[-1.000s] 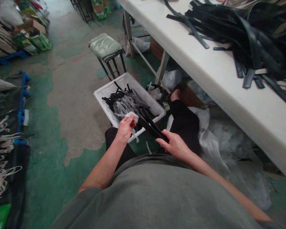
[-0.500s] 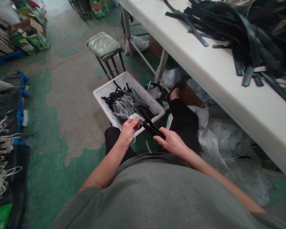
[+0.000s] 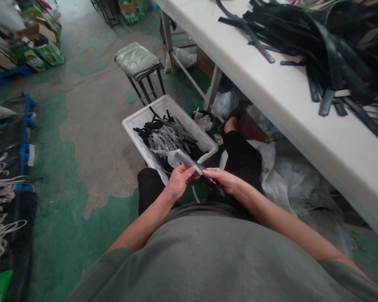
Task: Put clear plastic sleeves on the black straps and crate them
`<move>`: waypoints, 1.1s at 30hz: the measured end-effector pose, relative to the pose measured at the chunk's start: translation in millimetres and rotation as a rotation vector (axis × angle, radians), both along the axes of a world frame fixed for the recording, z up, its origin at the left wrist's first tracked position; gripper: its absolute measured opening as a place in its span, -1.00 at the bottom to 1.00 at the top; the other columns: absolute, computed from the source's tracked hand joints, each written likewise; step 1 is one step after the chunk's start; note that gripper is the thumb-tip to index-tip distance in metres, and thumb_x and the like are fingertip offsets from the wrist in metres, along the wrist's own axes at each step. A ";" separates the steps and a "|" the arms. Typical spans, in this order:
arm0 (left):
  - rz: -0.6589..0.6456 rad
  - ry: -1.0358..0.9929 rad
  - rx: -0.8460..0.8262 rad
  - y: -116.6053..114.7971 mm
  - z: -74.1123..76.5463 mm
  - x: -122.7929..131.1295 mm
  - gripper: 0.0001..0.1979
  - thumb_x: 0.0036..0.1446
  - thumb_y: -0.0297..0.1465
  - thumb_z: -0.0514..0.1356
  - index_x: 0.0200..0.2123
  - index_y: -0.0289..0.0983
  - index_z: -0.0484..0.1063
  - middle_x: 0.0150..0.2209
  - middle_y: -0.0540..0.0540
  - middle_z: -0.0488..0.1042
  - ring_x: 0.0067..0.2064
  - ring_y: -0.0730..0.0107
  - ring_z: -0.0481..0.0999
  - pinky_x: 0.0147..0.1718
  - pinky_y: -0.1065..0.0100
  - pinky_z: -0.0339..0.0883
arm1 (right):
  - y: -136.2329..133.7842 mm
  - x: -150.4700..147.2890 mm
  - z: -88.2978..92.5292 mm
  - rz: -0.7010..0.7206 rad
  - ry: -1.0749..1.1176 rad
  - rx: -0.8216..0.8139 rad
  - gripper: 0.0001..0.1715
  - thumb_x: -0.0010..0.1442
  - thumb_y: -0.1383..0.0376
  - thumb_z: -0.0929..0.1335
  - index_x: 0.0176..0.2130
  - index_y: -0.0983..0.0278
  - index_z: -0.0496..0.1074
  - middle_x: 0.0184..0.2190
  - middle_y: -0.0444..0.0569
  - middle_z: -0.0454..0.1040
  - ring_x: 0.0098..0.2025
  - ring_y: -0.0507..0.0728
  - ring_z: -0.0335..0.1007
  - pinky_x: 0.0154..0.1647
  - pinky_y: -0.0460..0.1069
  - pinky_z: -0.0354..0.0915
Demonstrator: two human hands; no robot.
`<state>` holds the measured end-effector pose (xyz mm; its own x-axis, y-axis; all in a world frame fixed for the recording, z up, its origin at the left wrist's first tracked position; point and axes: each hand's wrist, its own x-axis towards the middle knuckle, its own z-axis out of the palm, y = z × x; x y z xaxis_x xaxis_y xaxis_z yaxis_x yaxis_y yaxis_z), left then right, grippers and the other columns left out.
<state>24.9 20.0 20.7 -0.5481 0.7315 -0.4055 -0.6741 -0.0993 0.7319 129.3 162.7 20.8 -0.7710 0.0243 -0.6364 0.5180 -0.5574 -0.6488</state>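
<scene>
Between my hands, over the near edge of a white plastic bin [image 3: 138, 144], is a black strip [image 3: 212, 184] with its far end inside a clear plastic sleeve [image 3: 183, 158]. My left hand [image 3: 180, 181] pinches the sleeve near its mouth, thumb on top. My right hand [image 3: 222, 178] is closed round the strip just behind it, and its fingertips almost meet the left ones. Whether the strip is folded or doubled I cannot tell. Black strips [image 3: 148, 130] and several strips in clear sleeves [image 3: 165, 140] lie heaped in the bin.
A long white table [image 3: 239, 63] runs along the right, with a pile of black strips [image 3: 334, 46] on it. Beyond the bin stands a stool [image 3: 138, 61] with a plastic-covered seat. Plastic sheeting [image 3: 296, 180] lies under the table. Blue pallets [image 3: 27, 138] with cords line the left.
My left hand has slid right and nearer to me, along the sleeve. The strip now lies further inside the sleeve, and my hands have come close together.
</scene>
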 end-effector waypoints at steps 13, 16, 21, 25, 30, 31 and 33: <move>0.312 -0.164 -0.129 -20.2 -9.1 -41.6 -0.64 -0.24 -0.28 0.48 -0.45 -0.32 0.41 -0.53 0.03 0.49 -0.56 0.54 0.44 -0.59 0.50 0.29 | 1.0 49.8 13.0 0.182 0.114 0.960 -0.64 0.04 0.09 0.44 -0.24 0.29 0.53 -0.38 -0.09 0.52 -0.31 0.15 0.41 -0.24 0.00 0.30; 0.284 -0.197 -0.123 -20.3 -10.4 -37.9 -0.64 -0.23 -0.28 0.48 -0.44 -0.32 0.42 -0.52 0.03 0.49 -0.56 0.54 0.44 -0.56 0.49 0.32 | 1.0 44.9 10.6 0.044 0.105 0.961 -0.54 0.11 0.04 0.38 -0.13 0.31 0.52 -0.33 -0.05 0.54 -0.29 0.16 0.43 -0.25 0.01 0.33; 0.296 -0.159 -0.114 -19.9 -8.4 -41.6 -0.61 -0.28 -0.26 0.49 -0.50 -0.33 0.39 -0.59 0.05 0.44 -0.62 0.58 0.38 -0.60 0.50 0.28 | -5.2 41.5 21.5 0.336 0.144 0.787 -0.60 0.12 0.05 0.36 -0.28 0.34 0.53 -0.45 -0.09 0.50 -0.39 0.12 0.39 -0.35 -0.03 0.31; 0.356 -0.166 -0.128 -25.4 -2.3 -43.6 -0.62 -0.31 -0.29 0.50 -0.51 -0.31 0.39 -0.58 0.05 0.46 -0.59 0.55 0.40 -0.60 0.49 0.27 | -10.1 53.3 39.5 0.350 0.139 0.850 -0.65 0.15 0.07 0.35 -0.34 0.33 0.48 -0.53 -0.13 0.42 -0.46 0.07 0.31 -0.43 -0.07 0.26; 0.353 -0.137 -0.043 -23.3 12.7 -20.0 -0.60 -0.37 -0.28 0.52 -0.49 -0.30 0.43 -0.54 0.05 0.47 -0.53 0.54 0.42 -0.51 0.48 0.31 | -14.7 44.6 64.4 0.245 0.161 0.941 -0.66 0.16 0.06 0.33 -0.38 0.29 0.43 -0.62 -0.17 0.31 -0.55 0.04 0.22 -0.55 -0.09 0.16; 0.335 -0.120 -0.020 -20.6 16.6 -12.9 -0.60 -0.38 -0.27 0.52 -0.49 -0.30 0.44 -0.54 0.04 0.47 -0.52 0.54 0.41 -0.50 0.48 0.31 | -16.5 37.8 68.0 0.225 0.181 0.963 -0.67 0.16 0.07 0.32 -0.41 0.28 0.41 -0.62 -0.17 0.31 -0.56 0.04 0.22 -0.55 -0.09 0.15; 0.271 -0.095 0.006 -15.1 24.0 0.0 -0.61 -0.36 -0.24 0.51 -0.51 -0.30 0.46 -0.54 0.03 0.46 -0.52 0.53 0.39 -0.48 0.45 0.30 | -20.1 22.7 72.3 0.183 0.228 1.009 -0.69 0.15 0.09 0.32 -0.45 0.27 0.38 -0.64 -0.16 0.31 -0.56 0.04 0.22 -0.55 -0.08 0.15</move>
